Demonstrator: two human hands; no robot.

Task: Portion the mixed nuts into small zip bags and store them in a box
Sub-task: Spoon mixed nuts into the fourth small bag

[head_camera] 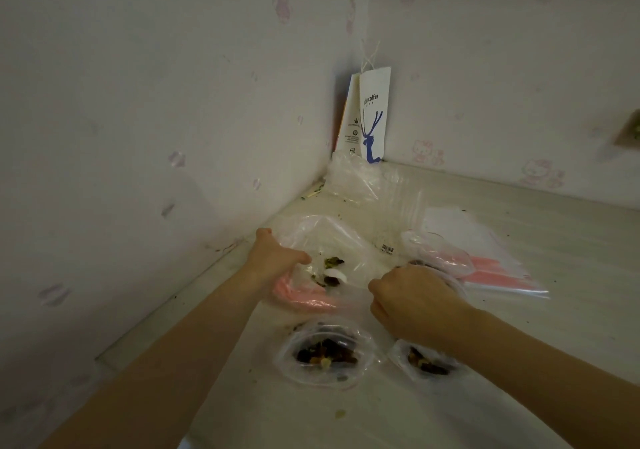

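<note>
At centre frame, left hand [273,261] grips the big nut bag [325,237] by its pink mouth; right hand [415,296] is fisted, its hold unclear; two filled small bags [325,355] lie below

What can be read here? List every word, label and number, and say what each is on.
"coffee": on the white paper bag in the corner, above its blue deer drawing. The word before it is too blurred to read.
Small print on that bag's side panel: too small to read.
Barcode sticker on clear plastic: digits too small to read.
</note>
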